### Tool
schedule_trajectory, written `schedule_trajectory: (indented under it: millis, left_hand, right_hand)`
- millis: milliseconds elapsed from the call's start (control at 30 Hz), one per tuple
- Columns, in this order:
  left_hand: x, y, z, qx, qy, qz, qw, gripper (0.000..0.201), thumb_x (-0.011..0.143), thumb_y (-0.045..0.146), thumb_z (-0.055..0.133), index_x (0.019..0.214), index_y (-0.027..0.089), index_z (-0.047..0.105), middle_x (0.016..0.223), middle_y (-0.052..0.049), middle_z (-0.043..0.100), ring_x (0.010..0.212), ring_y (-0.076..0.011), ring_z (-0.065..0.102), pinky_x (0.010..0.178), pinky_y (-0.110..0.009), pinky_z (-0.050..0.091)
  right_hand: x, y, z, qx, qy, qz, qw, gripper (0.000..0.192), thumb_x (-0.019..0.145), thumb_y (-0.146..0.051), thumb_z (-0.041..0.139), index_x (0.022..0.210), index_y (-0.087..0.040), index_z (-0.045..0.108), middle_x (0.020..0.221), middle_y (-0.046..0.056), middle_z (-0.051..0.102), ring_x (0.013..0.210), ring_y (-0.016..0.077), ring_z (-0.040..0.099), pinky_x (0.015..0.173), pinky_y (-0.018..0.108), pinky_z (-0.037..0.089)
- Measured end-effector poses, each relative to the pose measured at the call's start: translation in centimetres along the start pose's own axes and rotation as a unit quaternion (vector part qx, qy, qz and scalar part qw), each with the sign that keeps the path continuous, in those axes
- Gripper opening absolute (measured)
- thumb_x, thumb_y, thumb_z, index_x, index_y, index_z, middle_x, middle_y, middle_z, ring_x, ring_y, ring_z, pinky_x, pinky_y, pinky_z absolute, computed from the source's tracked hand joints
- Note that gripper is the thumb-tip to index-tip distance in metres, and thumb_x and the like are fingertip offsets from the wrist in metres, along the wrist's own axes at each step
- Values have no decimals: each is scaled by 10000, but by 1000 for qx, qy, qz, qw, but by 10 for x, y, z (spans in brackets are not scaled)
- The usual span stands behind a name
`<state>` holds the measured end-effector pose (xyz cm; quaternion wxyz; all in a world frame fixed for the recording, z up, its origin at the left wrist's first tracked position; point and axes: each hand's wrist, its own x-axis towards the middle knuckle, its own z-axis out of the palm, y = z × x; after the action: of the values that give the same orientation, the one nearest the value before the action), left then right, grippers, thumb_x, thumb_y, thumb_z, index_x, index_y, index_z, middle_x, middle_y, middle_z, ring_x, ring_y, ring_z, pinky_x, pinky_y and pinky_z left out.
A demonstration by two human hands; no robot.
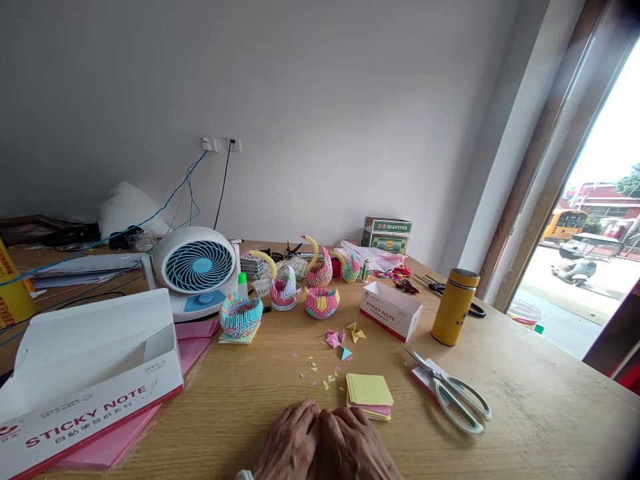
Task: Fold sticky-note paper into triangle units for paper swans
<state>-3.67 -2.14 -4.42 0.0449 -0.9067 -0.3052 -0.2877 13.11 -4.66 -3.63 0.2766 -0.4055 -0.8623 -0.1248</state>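
i see my left hand [290,443] and right hand [357,445] pressed together side by side at the near edge of the wooden tabletop [525,413], fingers curled down; whether they pinch anything under them i cannot tell. just beyond my right hand, almost touching its fingertips, lies the stack of sticky notes [369,396], yellow on top, pink beneath. small folded paper pieces [344,339] are scattered farther out. the scissors [455,393] lie to the right, the yellow flask [454,307] stands behind them, and paper swans [320,280] sit beside the fan [197,270].
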Motion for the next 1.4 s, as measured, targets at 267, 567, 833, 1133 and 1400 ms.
schedule_trajectory:
  millis: [267,567,833,1133,1400]
  left_hand:
    - [-3,2,4,17,13,5,1000,310,776,207,554,1065,147,650,1012,-142,706,954,-276,665,871,-388,557]
    - [-1,-3,9,21,27,2,999,296,794,222,549,1070,166,639,986,-124,699,925,-261,661,829,-356,560]
    - [-3,-10,19,27,39,-8,999,233,812,122,515,990,203,642,918,-79,704,810,-206,664,722,-267,543]
    - [-10,-17,36,40,82,1,996,329,842,157,483,1138,210,617,956,-88,708,856,-221,664,772,-304,561]
    - [-14,-17,51,96,144,19,985,308,850,158,467,1097,167,651,967,-103,719,852,-221,664,780,-314,556]
  right_hand:
    - [1,-3,3,-29,7,1,1000,203,915,-148,424,1105,-194,480,736,20,682,596,210,614,558,311,475]
    - [-5,4,23,-40,67,-7,997,272,972,-253,396,1217,-149,449,703,28,694,583,208,639,495,292,486]
    - [-2,7,26,-54,86,-25,995,387,1010,-258,276,1376,-152,343,679,23,705,551,204,646,472,286,492]
    - [-2,10,30,-68,75,-38,994,388,990,-189,290,1370,-159,361,640,9,696,542,211,652,439,283,483]
    - [-3,3,28,-76,41,-29,996,377,914,-128,399,1289,-103,429,816,58,745,621,219,678,512,288,533]
